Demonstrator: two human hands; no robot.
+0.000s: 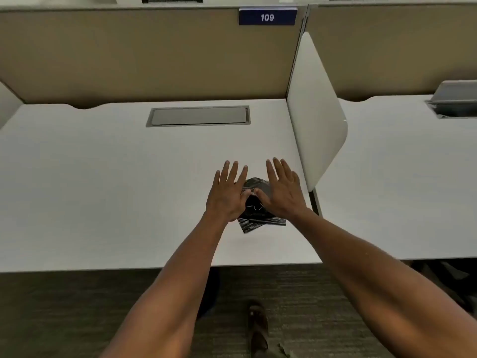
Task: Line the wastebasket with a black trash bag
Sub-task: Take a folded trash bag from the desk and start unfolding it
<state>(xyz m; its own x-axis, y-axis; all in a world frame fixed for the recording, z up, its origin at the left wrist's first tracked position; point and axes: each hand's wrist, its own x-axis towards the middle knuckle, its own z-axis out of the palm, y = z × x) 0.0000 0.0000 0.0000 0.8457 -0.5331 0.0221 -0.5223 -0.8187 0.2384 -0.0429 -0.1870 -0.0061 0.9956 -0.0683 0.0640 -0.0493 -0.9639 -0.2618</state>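
Note:
A folded black trash bag lies on the white desk, near its right side and front edge. My left hand and my right hand hover flat just over the bag, palms down, fingers spread, thumbs nearly meeting above its middle. Each hand covers one side of the bag; its near corner sticks out below my wrists. Neither hand holds anything. No wastebasket is in view.
A grey cable hatch is set into the desk's back. A white divider panel stands at the right, with a second desk beyond. A beige partition carries a "109" sign. My sandalled foot rests on dark carpet.

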